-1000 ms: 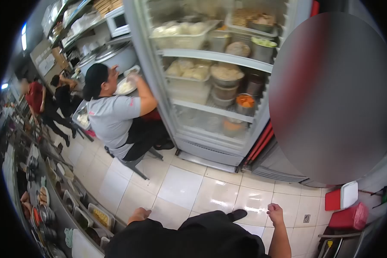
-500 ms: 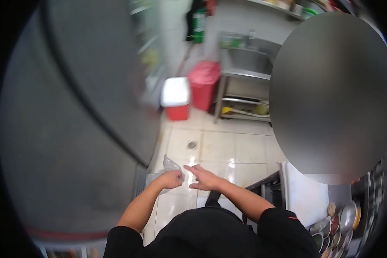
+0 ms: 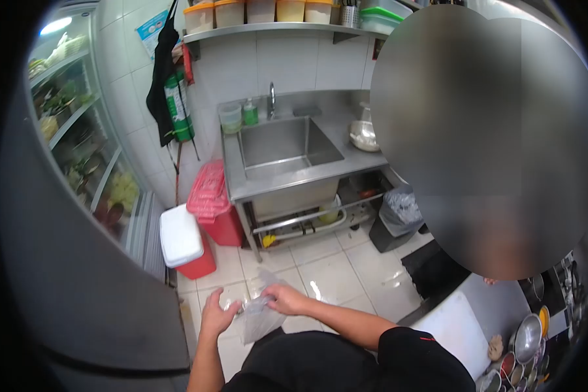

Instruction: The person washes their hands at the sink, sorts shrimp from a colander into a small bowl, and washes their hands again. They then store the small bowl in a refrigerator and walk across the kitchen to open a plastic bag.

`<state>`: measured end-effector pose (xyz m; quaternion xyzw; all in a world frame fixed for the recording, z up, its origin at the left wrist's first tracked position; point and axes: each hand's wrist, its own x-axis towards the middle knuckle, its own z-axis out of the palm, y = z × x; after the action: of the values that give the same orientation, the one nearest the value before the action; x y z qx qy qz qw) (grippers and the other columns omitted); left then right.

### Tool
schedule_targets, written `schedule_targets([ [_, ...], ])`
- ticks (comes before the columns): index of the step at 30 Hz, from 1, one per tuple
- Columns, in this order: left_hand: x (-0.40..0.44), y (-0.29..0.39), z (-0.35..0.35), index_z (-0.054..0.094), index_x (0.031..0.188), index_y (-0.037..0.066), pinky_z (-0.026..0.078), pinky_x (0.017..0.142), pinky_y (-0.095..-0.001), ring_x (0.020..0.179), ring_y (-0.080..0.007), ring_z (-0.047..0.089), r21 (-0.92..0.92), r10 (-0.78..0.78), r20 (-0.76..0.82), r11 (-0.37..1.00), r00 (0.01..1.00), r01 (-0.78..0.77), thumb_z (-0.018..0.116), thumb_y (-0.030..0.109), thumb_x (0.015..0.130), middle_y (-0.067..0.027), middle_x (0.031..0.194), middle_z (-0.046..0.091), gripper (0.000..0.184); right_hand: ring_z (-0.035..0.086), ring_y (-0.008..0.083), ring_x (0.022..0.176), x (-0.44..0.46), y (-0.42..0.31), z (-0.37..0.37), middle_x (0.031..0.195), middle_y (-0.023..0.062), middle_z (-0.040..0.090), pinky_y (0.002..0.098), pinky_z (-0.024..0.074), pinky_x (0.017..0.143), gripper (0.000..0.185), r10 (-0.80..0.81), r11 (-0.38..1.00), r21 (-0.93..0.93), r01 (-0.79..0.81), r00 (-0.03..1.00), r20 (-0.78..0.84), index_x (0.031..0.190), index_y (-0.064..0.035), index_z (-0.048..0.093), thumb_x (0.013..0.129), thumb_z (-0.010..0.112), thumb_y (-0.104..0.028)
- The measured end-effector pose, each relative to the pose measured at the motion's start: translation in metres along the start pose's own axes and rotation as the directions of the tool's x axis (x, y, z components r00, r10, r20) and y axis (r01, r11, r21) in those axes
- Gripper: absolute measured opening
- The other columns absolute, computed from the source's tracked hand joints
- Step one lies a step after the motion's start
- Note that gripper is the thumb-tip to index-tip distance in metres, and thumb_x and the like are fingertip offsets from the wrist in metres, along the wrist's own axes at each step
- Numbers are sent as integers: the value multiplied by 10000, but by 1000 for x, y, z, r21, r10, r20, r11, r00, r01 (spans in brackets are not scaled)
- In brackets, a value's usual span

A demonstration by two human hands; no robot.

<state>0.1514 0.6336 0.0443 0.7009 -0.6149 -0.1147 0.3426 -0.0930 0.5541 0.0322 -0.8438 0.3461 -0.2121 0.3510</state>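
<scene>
A clear plastic bag (image 3: pixel 261 321) hangs limp in front of my body, its upper edge bunched in the fingers of my right hand (image 3: pixel 286 299). That hand is closed on the bag. Just left of it is my left hand (image 3: pixel 218 312), holding nothing, its thumb and fingers apart. A small gap shows between the left hand and the bag. Whether anything lies inside the bag I cannot tell; it looks flat and see-through.
Ahead stands a steel sink (image 3: pixel 287 147) beside a red bin (image 3: pixel 212 196) and a red-and-white cooler (image 3: pixel 183 242). A grey refrigerator (image 3: pixel 104 294) is at left. At right are a white cutting board (image 3: pixel 457 333), metal bowls (image 3: pixel 528 336), a black bin (image 3: pixel 389 232) and a blurred person.
The plastic bag has passed from my left hand to my right. My left hand has opened. The view has swung right, toward the sink.
</scene>
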Motion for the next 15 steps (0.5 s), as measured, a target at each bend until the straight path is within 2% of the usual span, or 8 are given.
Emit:
schedule_targets([
  [3, 49, -48, 58, 637, 1115, -30, 529, 802, -389, 887, -278, 671, -155, -277, 322, 928, 905, 339, 718, 226, 802, -164, 990, 693, 412, 618, 340, 947, 58, 2, -33, 994, 171, 644, 407, 500, 840, 282, 4, 991, 130, -5, 1000, 8, 1080, -47, 641, 819, 653, -153],
  [6, 128, -25, 86, 627, 1156, 7, 528, 735, -334, 809, -177, 649, -391, -147, 638, 784, 756, 483, 664, 156, 831, -73, 944, 684, 360, 612, 300, 967, 117, 35, -78, 1080, 177, 628, 381, 494, 855, 341, 56, 983, 169, -69, 995, 78, 1147, -32, 614, 824, 633, -139],
  [8, 183, 7, 108, 630, 1141, 29, 515, 698, -299, 776, -138, 629, -474, -111, 593, 752, 798, 457, 626, 121, 850, -32, 923, 669, 305, 576, 304, 1038, 146, 52, -119, 1253, 210, 542, 386, 480, 886, 598, 54, 991, 124, -57, 998, 28, 1347, -33, 476, 800, 688, -147],
  [9, 217, 21, 116, 632, 1133, 41, 508, 679, -282, 760, -119, 619, -515, -93, 553, 743, 828, 427, 607, 104, 860, -11, 912, 662, 281, 551, 310, 1075, 159, 53, -146, 1311, 219, 481, 387, 473, 902, 747, 37, 992, 125, -28, 997, -70, 1420, -37, 360, 778, 725, -154],
  [11, 288, 34, 139, 645, 1096, 58, 491, 649, -271, 760, -117, 621, -601, -122, 574, 608, 809, 518, 562, 76, 893, -12, 907, 666, 220, 501, 322, 1144, 177, 75, -198, 1419, 221, 341, 385, 461, 944, 1104, -6, 997, 70, 23, 972, -236, 1536, -67, 105, 709, 827, -183],
  [12, 322, 37, 145, 644, 1098, 55, 493, 648, -274, 759, -119, 619, -693, -70, 551, 516, 831, 503, 547, 101, 913, -21, 895, 663, 214, 514, 323, 1124, 181, 99, -218, 1392, 228, 366, 385, 456, 967, 1087, -31, 999, -36, 20, 934, -356, 1529, -49, 137, 720, 834, -254],
  [14, 381, 61, 146, 635, 1123, 50, 495, 652, -280, 763, -123, 612, -823, -15, 470, 353, 883, 444, 515, 162, 952, -39, 892, 657, 238, 506, 349, 1169, 176, 120, -272, 1422, 251, 335, 399, 449, 984, 1087, 265, 964, 58, -261, 902, -340, 1526, -42, 137, 734, 831, -313],
  [15, 408, 82, 141, 627, 1146, 47, 493, 656, -281, 767, -124, 607, -873, -11, 412, 283, 911, 398, 497, 199, 970, -47, 901, 653, 267, 481, 382, 1230, 172, 142, -293, 1414, 279, 358, 411, 428, 1015, 1007, 322, 944, 61, -323, 872, -368, 1500, -14, 225, 764, 790, -405],
])
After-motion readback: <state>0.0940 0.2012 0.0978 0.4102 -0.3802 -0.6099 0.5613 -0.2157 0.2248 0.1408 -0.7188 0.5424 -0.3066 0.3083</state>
